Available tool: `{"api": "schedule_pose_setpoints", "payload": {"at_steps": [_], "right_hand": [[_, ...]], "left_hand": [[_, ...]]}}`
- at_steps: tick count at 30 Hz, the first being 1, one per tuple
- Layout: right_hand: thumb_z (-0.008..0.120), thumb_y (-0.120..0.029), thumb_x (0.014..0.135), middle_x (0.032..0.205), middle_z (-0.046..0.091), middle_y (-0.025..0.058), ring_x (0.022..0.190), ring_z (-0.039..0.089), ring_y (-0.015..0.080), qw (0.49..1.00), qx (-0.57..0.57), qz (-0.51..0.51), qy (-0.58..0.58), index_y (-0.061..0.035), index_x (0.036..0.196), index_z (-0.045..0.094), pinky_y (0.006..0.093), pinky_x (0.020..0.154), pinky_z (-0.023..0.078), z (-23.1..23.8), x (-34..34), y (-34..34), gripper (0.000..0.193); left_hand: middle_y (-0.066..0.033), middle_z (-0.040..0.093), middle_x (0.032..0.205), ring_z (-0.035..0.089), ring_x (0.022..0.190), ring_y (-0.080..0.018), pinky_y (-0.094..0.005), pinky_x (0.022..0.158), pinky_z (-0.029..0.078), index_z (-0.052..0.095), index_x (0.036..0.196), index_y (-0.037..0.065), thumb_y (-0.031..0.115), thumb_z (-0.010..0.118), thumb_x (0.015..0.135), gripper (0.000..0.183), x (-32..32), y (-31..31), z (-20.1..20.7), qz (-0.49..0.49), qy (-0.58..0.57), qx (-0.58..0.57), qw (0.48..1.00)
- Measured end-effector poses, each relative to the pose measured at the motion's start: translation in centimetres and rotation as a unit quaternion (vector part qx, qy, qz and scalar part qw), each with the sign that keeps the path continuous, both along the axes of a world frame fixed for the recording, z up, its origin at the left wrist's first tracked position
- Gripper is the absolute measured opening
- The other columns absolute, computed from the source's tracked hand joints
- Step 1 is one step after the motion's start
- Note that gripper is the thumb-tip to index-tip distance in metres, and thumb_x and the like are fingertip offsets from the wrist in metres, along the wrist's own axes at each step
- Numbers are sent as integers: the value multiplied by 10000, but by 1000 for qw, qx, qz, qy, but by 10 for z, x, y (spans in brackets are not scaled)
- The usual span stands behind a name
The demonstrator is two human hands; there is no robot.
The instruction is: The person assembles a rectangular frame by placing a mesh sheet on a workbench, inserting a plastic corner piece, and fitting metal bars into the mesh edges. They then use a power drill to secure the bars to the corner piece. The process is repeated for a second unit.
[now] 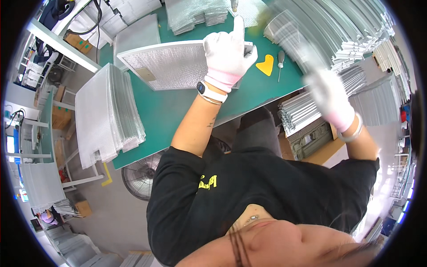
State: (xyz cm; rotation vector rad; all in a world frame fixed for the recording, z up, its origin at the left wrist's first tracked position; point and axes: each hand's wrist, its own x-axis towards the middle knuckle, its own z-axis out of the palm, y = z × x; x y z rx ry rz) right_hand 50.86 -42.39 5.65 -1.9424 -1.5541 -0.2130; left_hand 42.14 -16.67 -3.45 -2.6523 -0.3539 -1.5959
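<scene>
Framed panel [173, 66] beneath the left hand [226, 55]

1 head-worn fisheye camera looks down over the green table [160, 115].

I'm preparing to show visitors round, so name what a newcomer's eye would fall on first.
Probably the bright yellow flat piece on the green tabletop, just left of a screwdriver. Next, the white-gloved left hand at the right end of a silver framed panel, and the similarly gloved right hand, blurred, farther right. Then the stack of silvery sheets at the tabletop's left end.
</scene>
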Motion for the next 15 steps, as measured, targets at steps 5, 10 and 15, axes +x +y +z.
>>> {"api": "schedule_pose_setpoints", "payload": {"at_steps": [5, 10, 15], "right_hand": [[548, -107, 948, 1156, 673, 213, 1035, 649, 398, 986, -116, -42, 116, -108, 1456, 483, 417, 890, 513, -62, 11, 11, 513], [580, -197, 946, 1366, 531, 282, 1247, 533, 444, 972, -211, -102, -23, -106, 1476, 450, 465, 1042, 452, -161, 53, 46, 553], [640, -304, 930, 1165, 593, 271, 1080, 593, 402, 965, 247, -27, -79, -54, 1310, 546, 454, 935, 489, 0, 45, 156, 465]], "left_hand": [[-46, 632, 940, 584, 789, -215, -391, 888, 394, 557, 1360, 24, 368, 789, 701, 779, -10, -5, 10, -13, 36, -14, 999], [-80, 655, 1188, 612, 850, -236, -390, 888, 403, 636, 1220, 87, 375, 808, 699, 619, -20, -6, 7, -60, 7, 17, 998], [-79, 653, 1197, 607, 872, -244, -402, 866, 410, 670, 1042, 94, 391, 810, 707, 470, -29, -5, -2, -51, -10, 23, 998]]}}
